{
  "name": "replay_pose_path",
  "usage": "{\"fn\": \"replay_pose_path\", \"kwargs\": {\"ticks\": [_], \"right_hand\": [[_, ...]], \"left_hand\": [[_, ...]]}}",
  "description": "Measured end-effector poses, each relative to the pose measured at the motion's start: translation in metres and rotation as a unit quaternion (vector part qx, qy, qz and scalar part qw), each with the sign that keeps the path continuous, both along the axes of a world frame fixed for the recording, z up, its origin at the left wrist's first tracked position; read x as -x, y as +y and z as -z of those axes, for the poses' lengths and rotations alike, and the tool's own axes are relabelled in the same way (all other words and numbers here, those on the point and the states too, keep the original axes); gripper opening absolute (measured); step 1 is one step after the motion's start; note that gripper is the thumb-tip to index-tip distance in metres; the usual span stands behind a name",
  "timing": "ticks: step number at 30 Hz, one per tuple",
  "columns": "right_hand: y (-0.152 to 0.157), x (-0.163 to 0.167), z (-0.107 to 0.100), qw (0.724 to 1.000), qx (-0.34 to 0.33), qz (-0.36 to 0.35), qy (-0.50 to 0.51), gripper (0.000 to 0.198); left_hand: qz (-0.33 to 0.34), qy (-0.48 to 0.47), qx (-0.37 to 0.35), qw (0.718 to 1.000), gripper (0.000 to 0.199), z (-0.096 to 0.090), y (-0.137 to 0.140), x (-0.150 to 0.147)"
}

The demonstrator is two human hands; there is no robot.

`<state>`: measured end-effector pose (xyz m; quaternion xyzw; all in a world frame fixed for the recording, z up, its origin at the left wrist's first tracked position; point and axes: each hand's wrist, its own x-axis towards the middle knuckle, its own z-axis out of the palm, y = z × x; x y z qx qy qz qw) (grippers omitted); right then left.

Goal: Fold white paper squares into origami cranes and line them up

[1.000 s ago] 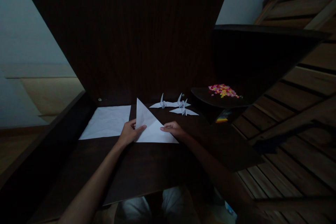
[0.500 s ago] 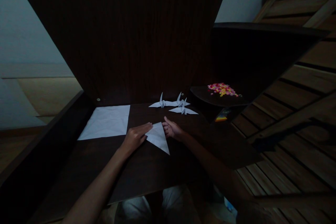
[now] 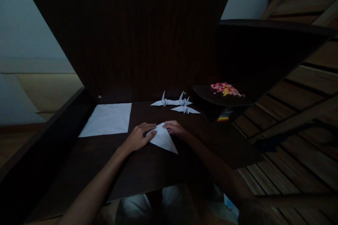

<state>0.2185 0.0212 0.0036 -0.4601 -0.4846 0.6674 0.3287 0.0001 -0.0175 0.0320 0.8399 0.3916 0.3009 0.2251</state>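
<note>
A folded white paper in a triangular shape lies on the dark desk in front of me, one sharp point toward my lower right. My left hand is at its left side, with thumb and fingers closed on that part of the sheet. At the top corner, my right hand pinches the paper between thumb and fingers. Beyond the hands stand three white origami cranes, one on the left, one behind and one nearer, close together with wings spread.
A larger white sheet lies flat on the desk at left. On a rounded shelf at right is a pile of small pink, red and yellow pieces. A dark panel rises behind, and a low side board edges the left.
My right hand has closed from loosely open beside the paper to a pinch on its top corner. My left thumb now shows on top of the paper, whose lower point has shifted right.
</note>
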Motion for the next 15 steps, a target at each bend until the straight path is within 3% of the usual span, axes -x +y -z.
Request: {"fn": "replay_pose_path", "kwargs": {"ticks": [3,6,9,12,15], "right_hand": [[-0.004,0.000,-0.004,1.000,-0.010,-0.023,-0.001,0.016],[-0.008,0.002,-0.008,0.998,-0.024,-0.054,0.006,0.018],[-0.010,0.002,-0.010,0.996,-0.052,-0.076,0.002,0.022],[-0.011,-0.001,-0.011,0.993,-0.080,-0.083,0.001,0.026],[-0.012,-0.006,-0.015,0.989,-0.107,-0.098,-0.011,0.030]], "left_hand": [[-0.050,-0.042,0.098,0.993,0.037,-0.005,0.002,-0.002],[-0.019,-0.072,0.223,0.972,0.037,-0.006,0.004,-0.001],[0.014,-0.110,0.303,0.947,0.035,-0.005,0.004,-0.001],[0.001,-0.152,0.339,0.929,0.032,-0.003,0.004,-0.002],[-0.048,-0.196,0.315,0.927,0.032,-0.003,0.004,-0.003]]}}
